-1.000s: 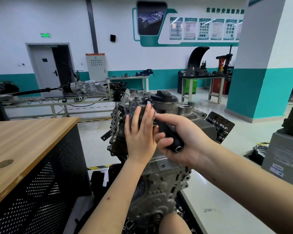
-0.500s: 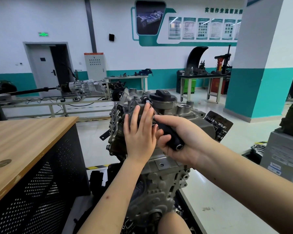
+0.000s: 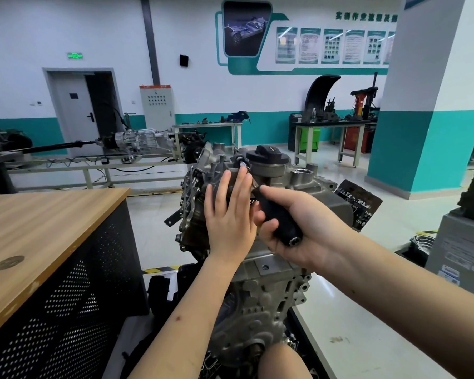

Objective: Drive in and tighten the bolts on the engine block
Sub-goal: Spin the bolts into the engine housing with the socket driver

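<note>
I see the grey cast-metal engine block [image 3: 260, 291] standing upright in front of me, its top end under both hands. My right hand [image 3: 293, 228] grips the black, round-ended handle of a driver tool [image 3: 278, 220]: the fingers are curled under it and the thumb lies along its upper side, with the butt end poking out toward me past the heel of the thumb. The tool's thin metal shaft [image 3: 244, 166] runs up and away from those fingers and ends at a small bolt head [image 3: 240, 159] on the top of the block, just beyond my left fingertips and just left of the black round filler cap [image 3: 267, 155].

My left hand [image 3: 230, 214] is flat against the block with the fingers straight and close together, pointing up; they hold nothing. Its index-finger edge lies just beside the shaft and touches the right thumb near the front of the handle. I cannot tell whether the left fingers actually touch the shaft.

To the left of the left hand, well apart from it, is a light wooden worktop on a black perforated metal cabinet [image 3: 47, 222]. Behind the fingertips, far off, a silver gearbox on a grey frame [image 3: 140, 139] stands near the wall.
</note>
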Action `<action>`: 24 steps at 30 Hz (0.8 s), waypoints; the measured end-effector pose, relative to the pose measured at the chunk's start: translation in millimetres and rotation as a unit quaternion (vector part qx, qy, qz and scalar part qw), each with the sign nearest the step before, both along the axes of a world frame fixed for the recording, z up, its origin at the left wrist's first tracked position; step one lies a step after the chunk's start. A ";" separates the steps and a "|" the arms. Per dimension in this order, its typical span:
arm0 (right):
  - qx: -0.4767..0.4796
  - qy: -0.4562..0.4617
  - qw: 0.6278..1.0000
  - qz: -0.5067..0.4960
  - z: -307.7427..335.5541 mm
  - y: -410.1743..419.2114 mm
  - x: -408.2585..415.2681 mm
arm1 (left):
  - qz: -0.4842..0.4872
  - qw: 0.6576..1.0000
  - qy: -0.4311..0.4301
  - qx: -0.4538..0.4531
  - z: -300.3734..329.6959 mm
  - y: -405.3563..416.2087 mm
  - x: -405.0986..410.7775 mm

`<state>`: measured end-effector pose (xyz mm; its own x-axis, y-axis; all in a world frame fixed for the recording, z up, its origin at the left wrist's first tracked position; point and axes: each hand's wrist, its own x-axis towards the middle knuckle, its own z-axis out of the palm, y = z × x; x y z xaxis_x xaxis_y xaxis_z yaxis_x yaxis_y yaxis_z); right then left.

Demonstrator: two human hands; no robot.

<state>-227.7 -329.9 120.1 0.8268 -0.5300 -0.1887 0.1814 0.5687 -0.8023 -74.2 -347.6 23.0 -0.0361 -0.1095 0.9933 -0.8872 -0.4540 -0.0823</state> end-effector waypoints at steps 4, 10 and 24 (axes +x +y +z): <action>0.001 0.018 1.000 0.014 -0.5 -3.9 0.3 | -0.012 1.000 0.006 0.005 -1.1 0.7 0.4; -0.009 0.004 1.000 0.008 3.4 -1.6 1.0 | -0.022 1.000 0.006 -0.004 3.2 2.6 -3.2; 0.027 -0.002 0.999 0.017 1.8 -1.4 3.7 | -0.010 1.000 -0.001 0.001 0.1 0.8 0.3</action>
<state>-224.0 -331.3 121.9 0.8452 -0.4901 -0.2129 0.1644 0.6177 -0.7690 -73.8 -346.9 23.1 -0.0407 -0.1102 0.9931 -0.8959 -0.4360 -0.0851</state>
